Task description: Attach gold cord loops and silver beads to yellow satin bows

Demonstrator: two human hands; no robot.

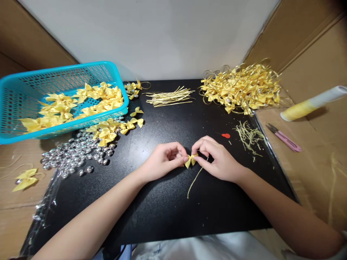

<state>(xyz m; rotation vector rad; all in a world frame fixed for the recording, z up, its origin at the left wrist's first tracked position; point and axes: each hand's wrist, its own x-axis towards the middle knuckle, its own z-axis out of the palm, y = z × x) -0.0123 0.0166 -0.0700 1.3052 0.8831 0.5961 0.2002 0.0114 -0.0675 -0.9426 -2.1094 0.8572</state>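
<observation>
Between my two hands, just above the black table, is a small yellow ribbon bow (pixel 191 160). My left hand (pixel 166 160) pinches its left side between thumb and fingertips. On the other side, my right hand (pixel 217 159) pinches the bow's right loop. A thin yellow cord (pixel 194 181) hangs from under my right hand toward the table; whether it is tied to the bow is hidden by the fingers. Beyond the hands lies a bundle of straight yellow cords (pixel 170 97).
A blue basket (pixel 119 86) of yellow bows stands at left, with silver bells (pixel 81 150) scattered before it. Finished-looking bows with loops (pixel 241 88) are heaped back right. Cord scraps (pixel 249 137), a red tag (pixel 226 135), pink-handled snips (pixel 287 141) and a yellow-white roll (pixel 311 104) lie rightward.
</observation>
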